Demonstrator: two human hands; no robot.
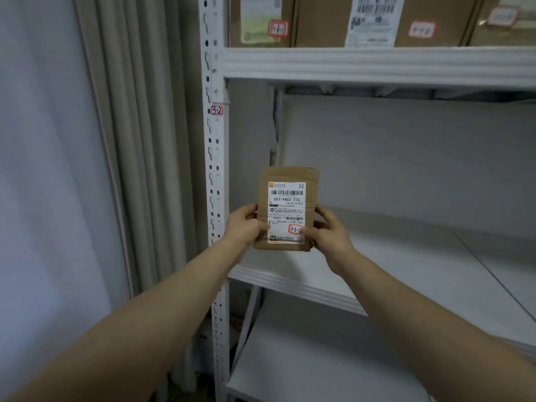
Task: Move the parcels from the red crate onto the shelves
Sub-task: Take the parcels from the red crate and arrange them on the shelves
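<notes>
Head view: left hand (246, 224) and right hand (326, 230) pinch a small cardboard parcel (285, 208) between their fingers, label outward for reading, upright above the middle shelf (377, 256).

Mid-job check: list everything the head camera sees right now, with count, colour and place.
small brown cardboard parcel with white shipping label: one, brown, held upright in front of the middle shelf.
white metal shelving unit: one, white, centre to right.
large brown cardboard boxes: three, brown, top shelf, cut off by the frame.
red-bordered handwritten tags: five, white and red, one on the shelving post, one on the parcel, one on each box.
beige pleated curtain: one, beige, left of the shelving.
left-hand grip: one, holds the parcel's left edge.
right-hand grip: one, holds its right edge.
</notes>
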